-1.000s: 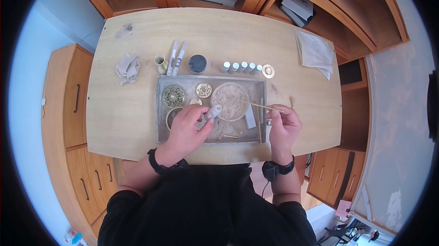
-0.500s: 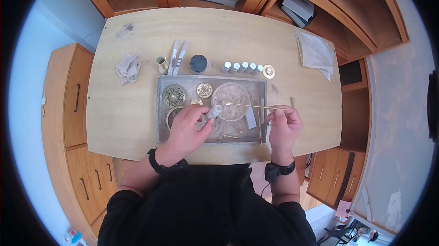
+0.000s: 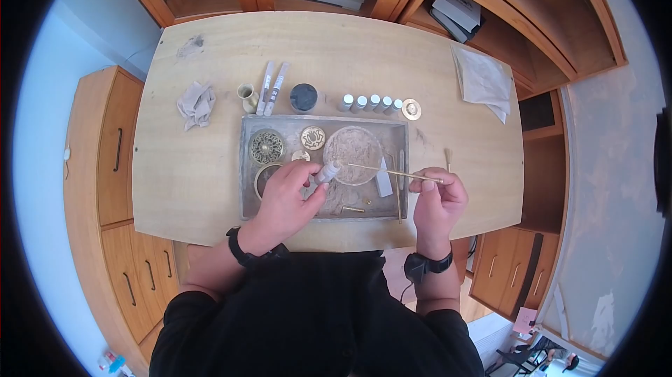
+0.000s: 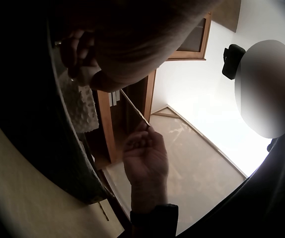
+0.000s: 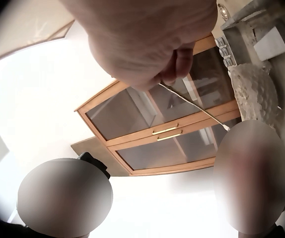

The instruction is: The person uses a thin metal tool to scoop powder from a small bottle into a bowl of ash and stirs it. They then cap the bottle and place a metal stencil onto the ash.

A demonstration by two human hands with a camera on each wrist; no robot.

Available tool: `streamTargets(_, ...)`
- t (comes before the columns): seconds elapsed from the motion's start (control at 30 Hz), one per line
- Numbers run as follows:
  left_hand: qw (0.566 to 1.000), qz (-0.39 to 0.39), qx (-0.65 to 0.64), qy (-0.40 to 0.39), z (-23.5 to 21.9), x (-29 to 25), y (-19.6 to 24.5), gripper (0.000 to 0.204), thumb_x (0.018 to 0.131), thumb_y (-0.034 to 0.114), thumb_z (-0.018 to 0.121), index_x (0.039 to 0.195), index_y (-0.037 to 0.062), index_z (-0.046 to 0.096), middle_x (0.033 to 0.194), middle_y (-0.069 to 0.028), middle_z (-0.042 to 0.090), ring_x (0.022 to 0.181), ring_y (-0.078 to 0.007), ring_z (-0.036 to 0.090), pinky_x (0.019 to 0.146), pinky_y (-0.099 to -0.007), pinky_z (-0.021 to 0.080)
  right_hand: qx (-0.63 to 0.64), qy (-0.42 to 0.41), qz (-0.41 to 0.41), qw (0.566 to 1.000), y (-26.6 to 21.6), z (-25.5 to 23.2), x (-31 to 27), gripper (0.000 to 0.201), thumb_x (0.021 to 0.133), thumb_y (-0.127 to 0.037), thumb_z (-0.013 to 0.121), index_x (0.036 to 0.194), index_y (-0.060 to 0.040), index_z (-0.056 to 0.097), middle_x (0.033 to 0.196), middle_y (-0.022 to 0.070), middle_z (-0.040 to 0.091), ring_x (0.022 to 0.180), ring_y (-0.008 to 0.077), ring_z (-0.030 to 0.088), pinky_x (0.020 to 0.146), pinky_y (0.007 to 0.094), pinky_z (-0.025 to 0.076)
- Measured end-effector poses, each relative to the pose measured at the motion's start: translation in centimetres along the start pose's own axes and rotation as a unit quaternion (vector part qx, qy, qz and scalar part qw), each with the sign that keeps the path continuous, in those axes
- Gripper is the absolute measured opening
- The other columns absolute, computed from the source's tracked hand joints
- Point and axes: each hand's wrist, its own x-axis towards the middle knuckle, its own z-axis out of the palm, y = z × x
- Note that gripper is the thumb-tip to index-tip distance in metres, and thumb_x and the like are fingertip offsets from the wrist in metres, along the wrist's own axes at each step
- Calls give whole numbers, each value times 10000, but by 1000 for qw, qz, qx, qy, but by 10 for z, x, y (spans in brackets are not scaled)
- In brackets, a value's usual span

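Observation:
My left hand (image 3: 283, 196) grips a small clear vial (image 3: 327, 173) with a pale label, tilted with its mouth toward the right. Between thumb and fingers my right hand (image 3: 439, 203) pinches a thin brass incense spoon (image 3: 399, 173). The spoon's far tip is right at the vial's mouth. Behind both lies a round bowl (image 3: 379, 144) of greyish ash, standing in a grey tray (image 3: 290, 119). In the right wrist view the bowl's dimpled outer wall (image 5: 254, 94) shows, and the spoon's shaft (image 5: 194, 104) slants away from the fingers.
The tray also holds an openwork brass lid (image 3: 266, 147), a patterned brass disc (image 3: 313, 138), a pale block (image 3: 383, 179) and small brass pieces. Behind it stand a brass vase (image 3: 247, 98), two labelled tubes, a dark jar (image 3: 304, 98) and several capped vials (image 3: 361, 103). A crumpled cloth (image 3: 196, 105) lies left.
The spoon's tip has moved left from over the ash to the vial's mouth, and its handle end has come down toward me. My left hand and the vial have stayed put.

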Motion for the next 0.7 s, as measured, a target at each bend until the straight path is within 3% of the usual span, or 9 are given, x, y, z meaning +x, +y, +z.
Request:
streamTargets(0.2,1000,1,1,-1,0,0,0,256,825,41,780,1047,30,652,845,-110,619,736,-268,628,669,-389,507,-3,-16,-15,1000,-5,2,-2,74,985,23,661,1059,26,662,1043,158,726,840,152,707,800,282,591)
streamTargets(0.4,1000,6,-10,-2,1,-2,-1,276,829,30,773,1079,20,657,903,-121,646,765,-264,646,699,-383,523,29,30,-51,998,-1,-8,-4,81,990,29,643,1071,22,644,1040,169,725,830,163,702,798,292,593)
streamTargets(0.5,999,5,-37,-15,-1,-1,2,285,838,20,765,1102,15,660,933,-124,658,784,-253,652,719,-374,525,-19,82,-46,995,-2,-12,-10,78,1004,-34,666,1069,3,642,1020,158,716,801,163,671,757,307,572)
streamTargets(0.6,997,7,-79,-23,-3,-1,3,279,855,11,756,1118,14,664,942,-105,662,812,-215,652,740,-344,518,-153,93,-70,981,3,-22,-23,83,999,1,659,1074,-2,625,1026,158,718,827,164,673,774,297,568)
streamTargets(0.7,992,-27,-116,-37,-7,-3,9,271,879,39,758,1135,21,670,952,-95,683,838,-205,668,746,-343,517,-187,86,-76,976,9,-31,-36,106,994,28,654,1083,-6,608,1029,157,720,848,162,677,780,288,566)
